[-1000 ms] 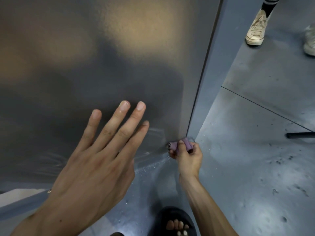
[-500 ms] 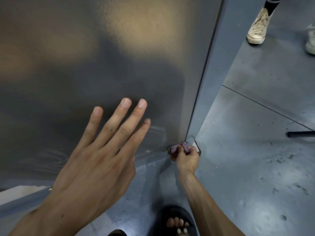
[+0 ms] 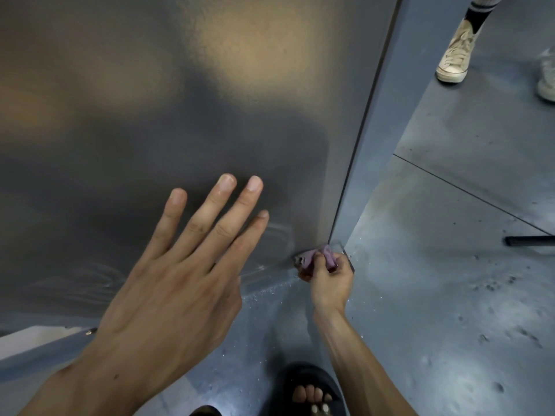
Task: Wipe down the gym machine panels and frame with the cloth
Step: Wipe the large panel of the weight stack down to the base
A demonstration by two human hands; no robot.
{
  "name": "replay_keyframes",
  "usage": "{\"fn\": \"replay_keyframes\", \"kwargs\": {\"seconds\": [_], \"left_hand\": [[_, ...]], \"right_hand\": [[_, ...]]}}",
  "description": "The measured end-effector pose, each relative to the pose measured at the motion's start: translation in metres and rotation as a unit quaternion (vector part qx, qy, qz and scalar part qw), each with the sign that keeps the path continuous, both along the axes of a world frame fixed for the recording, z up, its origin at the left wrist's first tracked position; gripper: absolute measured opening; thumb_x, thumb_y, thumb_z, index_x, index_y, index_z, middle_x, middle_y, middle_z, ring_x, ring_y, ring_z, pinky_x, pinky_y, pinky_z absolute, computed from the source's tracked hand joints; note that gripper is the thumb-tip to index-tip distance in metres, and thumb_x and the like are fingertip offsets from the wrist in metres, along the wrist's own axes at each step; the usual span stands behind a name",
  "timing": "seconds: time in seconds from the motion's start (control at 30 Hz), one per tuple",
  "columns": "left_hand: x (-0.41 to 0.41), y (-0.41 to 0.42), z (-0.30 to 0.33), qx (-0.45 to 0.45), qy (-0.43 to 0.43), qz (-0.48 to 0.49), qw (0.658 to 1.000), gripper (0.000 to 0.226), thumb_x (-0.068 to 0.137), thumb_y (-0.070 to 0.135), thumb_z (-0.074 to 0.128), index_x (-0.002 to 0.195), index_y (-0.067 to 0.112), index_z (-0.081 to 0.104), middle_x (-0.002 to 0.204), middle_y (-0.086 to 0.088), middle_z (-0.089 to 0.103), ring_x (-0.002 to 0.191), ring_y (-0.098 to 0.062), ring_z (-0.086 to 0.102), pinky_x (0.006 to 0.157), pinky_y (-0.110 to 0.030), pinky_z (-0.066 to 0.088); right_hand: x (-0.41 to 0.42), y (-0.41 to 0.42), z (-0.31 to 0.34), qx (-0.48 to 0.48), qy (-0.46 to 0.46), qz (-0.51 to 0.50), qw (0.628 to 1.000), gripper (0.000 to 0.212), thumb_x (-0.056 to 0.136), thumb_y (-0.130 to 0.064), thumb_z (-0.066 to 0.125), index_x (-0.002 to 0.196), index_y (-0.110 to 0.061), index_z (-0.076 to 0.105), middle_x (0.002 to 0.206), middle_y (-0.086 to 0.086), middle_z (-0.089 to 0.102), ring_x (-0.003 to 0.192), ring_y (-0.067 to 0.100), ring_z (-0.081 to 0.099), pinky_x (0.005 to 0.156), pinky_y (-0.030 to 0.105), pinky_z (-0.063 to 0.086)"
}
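Head | right hand (image 3: 329, 279) grip clamped on cloth (image 3: 318, 256) at panel (image 3: 150, 115) corner | left hand (image 3: 168, 298) fingers apart

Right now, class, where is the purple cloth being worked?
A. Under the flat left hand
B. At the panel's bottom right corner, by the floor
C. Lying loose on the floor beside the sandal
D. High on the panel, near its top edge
B: the right hand grips the purple cloth at the lower right corner of the grey panel, where it meets the floor, while the left hand is spread flat with nothing in it.
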State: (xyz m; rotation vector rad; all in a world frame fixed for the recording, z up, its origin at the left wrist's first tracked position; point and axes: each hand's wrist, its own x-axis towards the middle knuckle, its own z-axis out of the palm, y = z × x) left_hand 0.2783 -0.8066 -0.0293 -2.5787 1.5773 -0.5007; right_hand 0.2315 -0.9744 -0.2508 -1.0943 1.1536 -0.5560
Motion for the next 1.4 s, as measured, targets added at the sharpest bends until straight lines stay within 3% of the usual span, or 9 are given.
{"fn": "replay_keyframes", "kwargs": {"seconds": [0.17, 0.3, 0.4, 0.5, 0.73, 0.83, 1.0, 1.27, 1.4], "left_hand": [[0.000, -0.001, 0.000, 0.002, 0.001, 0.000, 1.000, 0.077, 0.080, 0.016, 0.062, 0.154, 0.006, 0.045, 0.171, -0.012, 0.018, 0.159, -0.031, 0.012, 0.127, -0.057, 0.006], [0.000, 0.000, 0.000, 0.002, 0.004, -0.001, 1.000, 0.076, 0.080, 0.015, 0.062, 0.154, 0.005, 0.045, 0.171, -0.012, 0.018, 0.159, -0.030, 0.011, 0.127, -0.057, 0.006], [-0.001, 0.000, 0.000, 0.003, 0.001, -0.001, 1.000, 0.076, 0.081, 0.016, 0.062, 0.154, 0.005, 0.044, 0.171, -0.011, 0.017, 0.159, -0.030, 0.011, 0.127, -0.058, 0.006], [0.000, 0.000, 0.000, 0.003, -0.001, -0.004, 1.000, 0.076, 0.081, 0.016, 0.061, 0.154, 0.006, 0.044, 0.171, -0.011, 0.016, 0.159, -0.030, 0.010, 0.127, -0.058, 0.007], [0.000, -0.001, -0.002, -0.002, -0.001, -0.002, 1.000, 0.074, 0.081, 0.015, 0.061, 0.153, 0.005, 0.046, 0.171, -0.012, 0.018, 0.159, -0.031, 0.011, 0.126, -0.059, 0.007], [0.000, -0.001, -0.003, -0.003, -0.003, -0.002, 1.000, 0.074, 0.081, 0.015, 0.061, 0.153, 0.006, 0.046, 0.171, -0.012, 0.018, 0.159, -0.032, 0.011, 0.126, -0.059, 0.007], [-0.001, -0.002, -0.003, -0.006, -0.004, 0.002, 1.000, 0.074, 0.081, 0.016, 0.061, 0.153, 0.006, 0.047, 0.171, -0.012, 0.019, 0.159, -0.032, 0.011, 0.126, -0.059, 0.005], [0.000, -0.002, -0.002, 0.004, 0.000, 0.004, 1.000, 0.076, 0.080, 0.015, 0.061, 0.154, 0.007, 0.046, 0.171, -0.011, 0.018, 0.159, -0.032, 0.010, 0.127, -0.058, 0.003], [0.000, -0.003, -0.002, 0.005, -0.001, 0.004, 1.000, 0.076, 0.079, 0.015, 0.061, 0.153, 0.007, 0.046, 0.171, -0.011, 0.018, 0.159, -0.032, 0.009, 0.126, -0.059, 0.003]], "right_hand": [[0.008, -0.002, -0.034, 0.065, 0.063, -0.002, 0.996, 0.028, 0.094, -0.006, 0.067, 0.075, -0.018, 0.052, 0.079, 0.006, 0.068, 0.079, 0.025, 0.066, 0.082, 0.052, 0.062], [0.008, -0.001, -0.050, 0.086, 0.054, -0.010, 0.995, 0.025, 0.093, -0.012, 0.069, 0.075, -0.020, 0.053, 0.081, 0.007, 0.070, 0.079, 0.026, 0.068, 0.084, 0.055, 0.061], [0.004, 0.001, -0.098, 0.133, 0.047, 0.000, 0.990, 0.020, 0.070, -0.034, 0.076, 0.074, -0.021, 0.061, 0.082, 0.012, 0.075, 0.083, 0.035, 0.074, 0.083, 0.059, 0.060], [-0.002, 0.004, -0.135, 0.177, 0.053, 0.021, 0.983, 0.041, 0.052, -0.044, 0.075, 0.080, -0.015, 0.066, 0.081, 0.011, 0.077, 0.080, 0.036, 0.075, 0.080, 0.059, 0.061], [0.003, 0.001, -0.107, 0.218, 0.037, -0.019, 0.975, 0.012, 0.080, -0.015, 0.078, 0.083, -0.015, 0.066, 0.091, 0.020, 0.076, 0.093, 0.045, 0.073, 0.088, 0.065, 0.057], [0.014, -0.003, -0.083, 0.258, 0.001, -0.055, 0.965, 0.007, 0.094, 0.001, 0.067, 0.095, -0.005, 0.067, 0.102, 0.024, 0.073, 0.095, 0.042, 0.072, 0.089, 0.058, 0.059], [0.013, -0.001, -0.059, 0.314, -0.055, -0.090, 0.943, 0.014, 0.099, 0.007, 0.058, 0.090, -0.004, 0.061, 0.086, 0.019, 0.067, 0.065, 0.026, 0.063, 0.051, 0.026, 0.059], [-0.022, 0.007, -0.059, 0.293, -0.027, -0.025, 0.955, 0.009, 0.100, -0.004, 0.062, 0.092, -0.008, 0.063, 0.077, 0.013, 0.069, 0.053, 0.016, 0.064, 0.049, 0.023, 0.056], [-0.024, -0.017, -0.067, 0.173, 0.018, -0.043, 0.984, 0.015, 0.100, -0.003, 0.060, 0.088, -0.011, 0.064, 0.081, 0.017, 0.068, 0.063, 0.024, 0.064, 0.050, 0.023, 0.056]]}}
